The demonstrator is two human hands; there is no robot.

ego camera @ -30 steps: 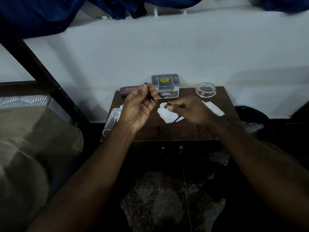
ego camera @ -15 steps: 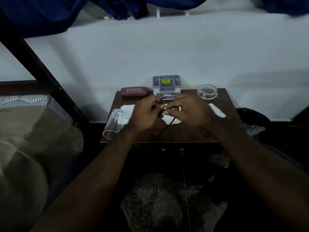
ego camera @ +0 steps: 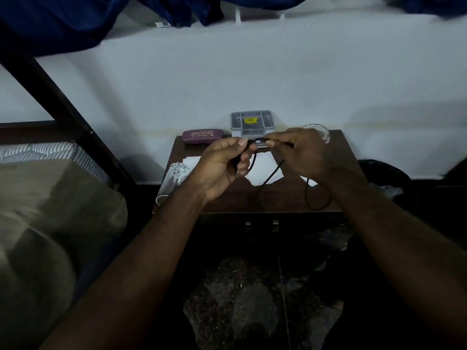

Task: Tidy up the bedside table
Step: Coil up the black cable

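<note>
Bedside table (ego camera: 285, 201): thin, looping black cable (ego camera: 268, 178)

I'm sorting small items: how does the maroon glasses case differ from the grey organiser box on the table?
The glasses case is maroon; the organiser box is grey. The glasses case is shut and lies low and flat; the organiser box stands taller, open-topped, split into compartments. The glasses case bears pale lettering; the organiser box a yellow sticker. Both sit at the back of the bedside table, by the wall.
</note>
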